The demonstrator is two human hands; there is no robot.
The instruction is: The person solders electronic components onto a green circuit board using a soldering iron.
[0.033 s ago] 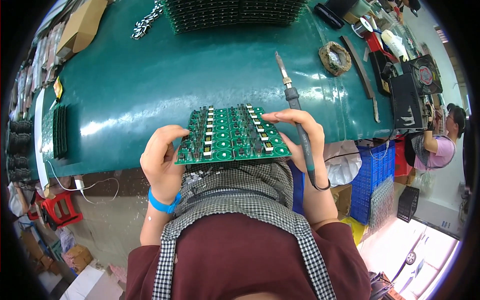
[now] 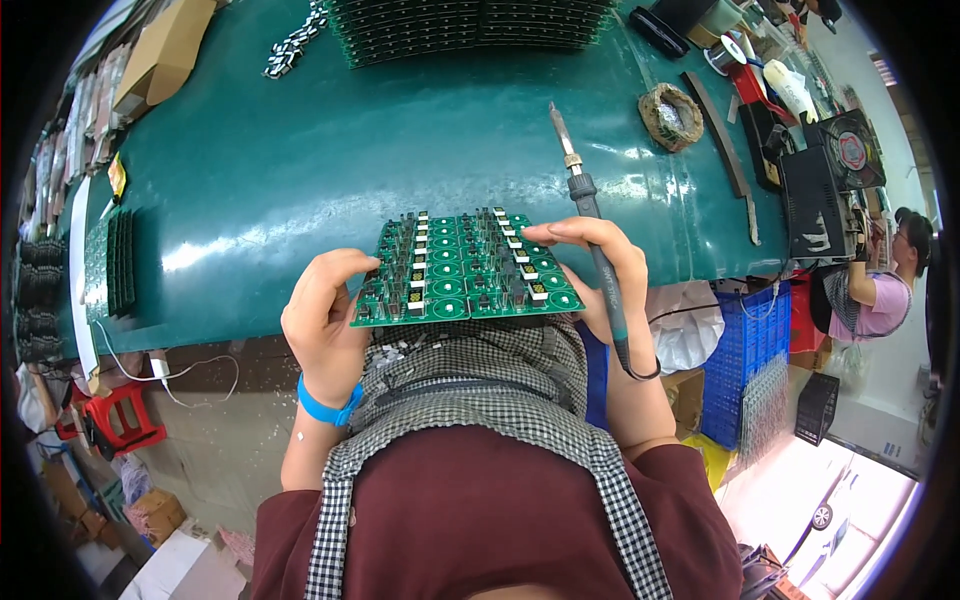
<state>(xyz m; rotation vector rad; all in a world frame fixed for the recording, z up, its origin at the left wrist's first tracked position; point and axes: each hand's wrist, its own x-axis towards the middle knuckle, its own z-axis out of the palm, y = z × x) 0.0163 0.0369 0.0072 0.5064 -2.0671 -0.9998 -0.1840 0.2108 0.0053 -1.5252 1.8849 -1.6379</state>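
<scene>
A green circuit board panel (image 2: pixel 445 271) is held between my two hands, over the near edge of the table and above my lap. Rows of small components, white-framed parts and round printed rings cover its upper face. My left hand (image 2: pixel 325 305) grips the panel's left edge, thumb and fingers closed on it. At the right edge, my right hand (image 2: pixel 605 270) pinches the panel. That same hand also carries a soldering iron (image 2: pixel 583 190) between thumb and fingers, its tip pointing away over the table and clear of the board. Parts of the fingers under the panel are hidden.
Stacked green boards (image 2: pixel 470 35) stand at the far edge, a smaller stack (image 2: pixel 120 262) at the left. Right of the iron sit a round tip-cleaning pot (image 2: pixel 670 117), a dark bar (image 2: pixel 715 135) and a black fan unit (image 2: pixel 845 150). Another person (image 2: pixel 875 295) works far right.
</scene>
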